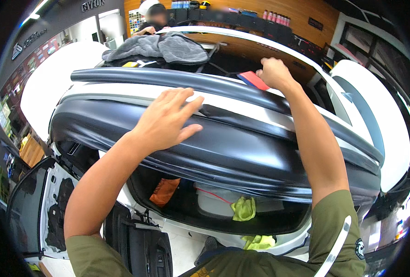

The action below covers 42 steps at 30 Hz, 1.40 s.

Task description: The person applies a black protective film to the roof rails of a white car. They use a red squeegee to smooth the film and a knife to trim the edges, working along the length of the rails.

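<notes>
Wooden wall (297,9) behind, left fingers (191,107) spread over dark panel (223,143), red-blue squeegee (256,81) (tilted) jutting leftward from pinching right fingers (266,68)

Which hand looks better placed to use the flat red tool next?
Probably the right hand: it holds the flat red tool, while the left hand is spread open, empty, by the dark panel.
</notes>
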{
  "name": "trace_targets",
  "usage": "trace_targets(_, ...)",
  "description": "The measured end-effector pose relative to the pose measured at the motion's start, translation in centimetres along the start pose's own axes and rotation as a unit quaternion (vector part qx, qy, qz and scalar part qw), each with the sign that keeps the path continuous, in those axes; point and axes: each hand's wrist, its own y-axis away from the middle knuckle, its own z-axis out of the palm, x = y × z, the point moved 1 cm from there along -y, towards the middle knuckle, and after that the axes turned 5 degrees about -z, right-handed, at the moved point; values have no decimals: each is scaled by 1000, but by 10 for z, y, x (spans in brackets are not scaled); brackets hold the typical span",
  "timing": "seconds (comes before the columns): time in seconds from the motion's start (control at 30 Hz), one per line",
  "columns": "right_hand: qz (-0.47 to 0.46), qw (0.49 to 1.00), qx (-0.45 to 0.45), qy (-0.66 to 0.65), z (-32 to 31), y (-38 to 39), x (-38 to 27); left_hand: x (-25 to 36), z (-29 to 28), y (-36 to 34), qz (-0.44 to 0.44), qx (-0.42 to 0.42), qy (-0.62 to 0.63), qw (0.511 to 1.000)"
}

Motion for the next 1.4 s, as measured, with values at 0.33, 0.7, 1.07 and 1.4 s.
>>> trace_targets(0.33,-263,580,-175,-750,-132,316,-63,22,26,-66,-32,-152,96,983)
trace_targets(0.7,-130,387,99,-907,-158,361,-36,124,55,-73,4,-21,-44,999)
trace_targets(1.07,-156,954,-29,-252,-74,289,92,108,39,-57,-135,-38,-125,982)
trace_targets(1.4,-317,944,9,-97,-40,226,17,56,29,-24,-222,34,-39,974)
